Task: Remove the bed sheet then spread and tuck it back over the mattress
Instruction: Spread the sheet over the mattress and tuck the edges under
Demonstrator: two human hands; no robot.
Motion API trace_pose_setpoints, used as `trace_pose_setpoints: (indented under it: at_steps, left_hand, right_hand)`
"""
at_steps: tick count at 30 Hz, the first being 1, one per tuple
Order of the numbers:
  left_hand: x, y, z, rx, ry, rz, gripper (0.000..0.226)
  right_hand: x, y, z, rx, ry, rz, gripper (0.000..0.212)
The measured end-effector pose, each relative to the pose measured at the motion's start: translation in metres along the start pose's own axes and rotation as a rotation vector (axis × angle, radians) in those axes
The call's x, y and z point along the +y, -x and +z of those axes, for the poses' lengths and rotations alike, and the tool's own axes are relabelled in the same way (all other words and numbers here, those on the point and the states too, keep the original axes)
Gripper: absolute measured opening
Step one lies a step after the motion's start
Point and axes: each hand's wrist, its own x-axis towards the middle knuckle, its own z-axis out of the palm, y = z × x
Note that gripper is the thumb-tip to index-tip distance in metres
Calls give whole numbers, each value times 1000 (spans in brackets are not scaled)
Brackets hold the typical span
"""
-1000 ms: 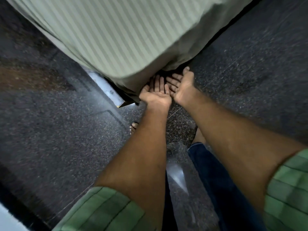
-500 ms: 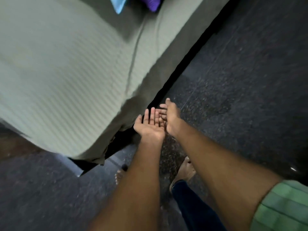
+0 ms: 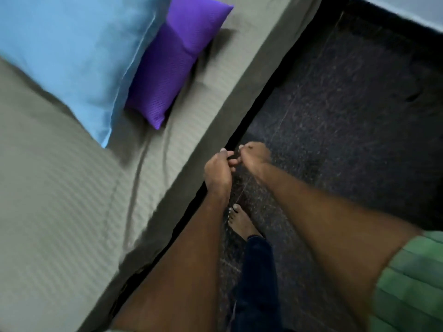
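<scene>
Now: two pillows (image 3: 79,51) on one sheet (image 3: 60,200); left hand (image 3: 217,172), right hand (image 3: 254,156) curled, grip contents unclear.

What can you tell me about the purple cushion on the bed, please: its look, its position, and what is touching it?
The purple cushion is small and oblong, in a vivid violet fabric with a fine woven texture and pointed corners. It lies flat but at an angle on the grey-green striped bed sheet, near the mattress edge. Its left long side meets the larger light blue pillow, whose edge seems to overlap it slightly. Neither hand touches it.
</scene>
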Motion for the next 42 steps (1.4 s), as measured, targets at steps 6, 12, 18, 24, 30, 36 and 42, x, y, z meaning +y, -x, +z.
trace_pose_setpoints:
  at_steps: [6,12,18,24,30,36,42]
  left_hand:
    - [55,-79,108,3,-360,242,27]
    - [114,-124,217,31,-400,239,30]
    - [183,-164,336,111,-373,263,30]
    - [246,-186,451,179,-143,149,28]
    - [312,-235,496,154,-328,241,26]
    - [386,-301,551,148,-585,494,22]
    - [432,-346,622,163,-633,570,18]
  right_hand:
    - [-53,-134,-78,23,46,-92,29]
    - [-77,-226,-161,-29,56,-103,25]
    - [-133,-330,-266,-82,233,-173,29]
    - [-168,-411,-341,-95,237,-107,27]
    - [-237,-492,-377,-48,188,-87,38]
    - [-307,-595,-422,109,157,-96,36]
    - [-339,-695,-449,148,-149,-71,78]
